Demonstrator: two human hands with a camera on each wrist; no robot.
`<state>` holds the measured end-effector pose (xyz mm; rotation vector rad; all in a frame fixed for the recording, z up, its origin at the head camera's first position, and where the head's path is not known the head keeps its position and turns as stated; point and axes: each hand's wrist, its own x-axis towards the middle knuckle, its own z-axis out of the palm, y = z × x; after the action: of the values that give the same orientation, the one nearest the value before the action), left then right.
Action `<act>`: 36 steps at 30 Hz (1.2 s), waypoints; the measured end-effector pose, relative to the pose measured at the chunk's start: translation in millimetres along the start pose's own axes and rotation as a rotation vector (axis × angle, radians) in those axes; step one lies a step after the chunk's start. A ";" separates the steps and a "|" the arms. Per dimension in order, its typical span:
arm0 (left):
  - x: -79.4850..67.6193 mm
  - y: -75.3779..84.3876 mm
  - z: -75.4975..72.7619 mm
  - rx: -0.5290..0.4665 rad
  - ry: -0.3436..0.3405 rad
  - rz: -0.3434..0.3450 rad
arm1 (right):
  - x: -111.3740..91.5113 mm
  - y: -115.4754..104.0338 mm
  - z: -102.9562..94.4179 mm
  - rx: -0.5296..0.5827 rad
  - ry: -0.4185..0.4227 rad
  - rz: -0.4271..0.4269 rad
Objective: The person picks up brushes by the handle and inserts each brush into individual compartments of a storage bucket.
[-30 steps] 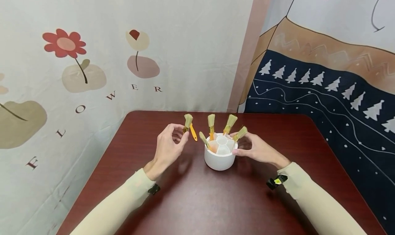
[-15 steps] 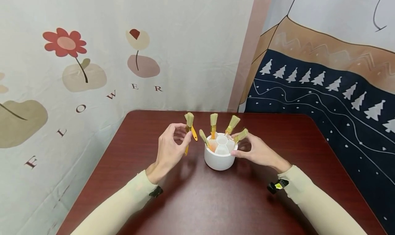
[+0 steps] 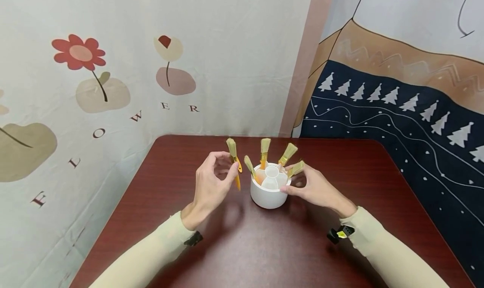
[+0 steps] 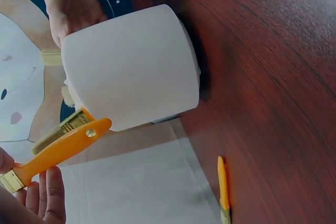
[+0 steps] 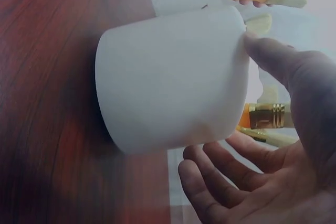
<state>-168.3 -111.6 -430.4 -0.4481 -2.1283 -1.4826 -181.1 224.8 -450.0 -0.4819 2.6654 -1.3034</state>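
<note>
My left hand [image 3: 213,183] pinches a paintbrush [image 3: 232,148] between thumb and fingers. Its pale bristles point up and its orange handle hangs down, just left of the white round pot [image 3: 268,198]. Close to the pot's wall, the handle's holed end shows in the left wrist view, on the held paintbrush [image 4: 60,148]. My right hand [image 3: 319,188] grips the pot at its right side, thumb at the front rim and fingers round the back. Several paintbrushes [image 3: 265,147] stand bristles up in the pot's petal-shaped compartments, tilted outward. The front and centre compartments show bare white walls.
Behind my left hand, another paintbrush [image 4: 223,182] lies on the dark red table [image 3: 257,246]. A pale flower-print cloth [image 3: 234,69] hangs along the back and left, and a navy tree-print cloth [image 3: 378,111] on the right.
My left hand has shifted slightly right, toward the pot, and the held paintbrush's handle has come into view below the fingers. The brushes in the pot have shifted a little; my right hand keeps its grip.
</note>
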 end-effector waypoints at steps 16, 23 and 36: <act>-7.0 21.6 5.7 -0.083 -0.011 -0.015 | -6.7 -12.3 3.7 -0.012 0.036 0.042; -8.6 30.8 10.8 -0.132 -0.035 0.003 | -7.1 -13.0 4.7 -0.028 0.053 0.032; -12.1 38.7 22.1 -0.165 -0.072 0.065 | -8.9 -17.4 6.6 -0.039 0.062 0.053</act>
<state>-142.6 -77.1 -413.8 -0.6326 -2.0328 -1.6344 -167.2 212.9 -440.6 -0.3792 2.7385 -1.2741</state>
